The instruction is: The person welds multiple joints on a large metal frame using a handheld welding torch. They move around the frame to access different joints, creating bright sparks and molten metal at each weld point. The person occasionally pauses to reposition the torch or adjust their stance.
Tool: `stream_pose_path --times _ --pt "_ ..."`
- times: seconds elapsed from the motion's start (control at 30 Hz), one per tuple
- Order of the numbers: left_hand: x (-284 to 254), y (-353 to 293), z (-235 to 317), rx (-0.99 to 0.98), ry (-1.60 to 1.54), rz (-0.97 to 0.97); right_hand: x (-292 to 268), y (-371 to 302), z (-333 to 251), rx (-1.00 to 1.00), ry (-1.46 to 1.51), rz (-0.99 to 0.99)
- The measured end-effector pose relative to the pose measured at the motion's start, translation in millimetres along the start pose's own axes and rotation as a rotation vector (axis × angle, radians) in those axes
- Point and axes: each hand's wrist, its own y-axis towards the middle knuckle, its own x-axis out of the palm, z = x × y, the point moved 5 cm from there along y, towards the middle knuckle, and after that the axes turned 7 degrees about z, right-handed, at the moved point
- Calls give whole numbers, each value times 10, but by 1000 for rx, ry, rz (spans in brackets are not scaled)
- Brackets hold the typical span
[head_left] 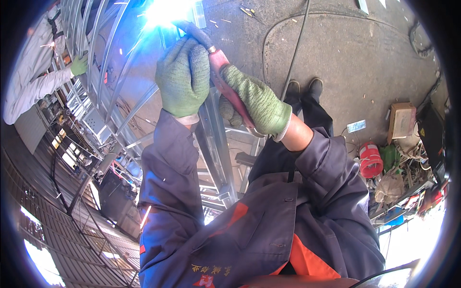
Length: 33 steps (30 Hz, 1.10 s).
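Observation:
My right hand, in a green work glove, wraps round the red handle of a welding torch. The torch's dark curved neck points up and left into a glaring blue-white arc. Close beside the neck is my left hand, gloved in green too, with its fingers curled shut; what lies inside them is hidden. Both hands are above a metal frame of long, pale bars. Glare hides the spot where the torch tip meets the metal.
At the left, another person's green-gloved hand is by the curved metal bars. A dark cable runs over the concrete floor. To the right are a red bucket, a cardboard box and piled scraps. Sparks fly about.

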Motion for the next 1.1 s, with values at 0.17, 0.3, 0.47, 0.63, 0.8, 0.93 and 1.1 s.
stream_pose_path --times 0.17,0.3,0.47,0.63,0.8,0.93,1.1 --pt "-25 -2 60 -8 30 -35 5 -30 16 285 116 -56" --pt "2 28 49 -18 15 -79 25 8 54 346 246 -39" --pt "23 25 13 27 -70 -22 56 92 -60 -163 59 -20" --pt "36 -26 -69 -5 -34 -11 -92 39 164 15 12 -158" --pt "31 -30 -64 25 47 -11 -60 106 230 -486 -157 -135" --pt "5 -17 -3 51 51 -32 -25 92 120 -582 -226 -126" --pt "18 2 -8 38 64 -41 -74 48 64 3 -94 -173"
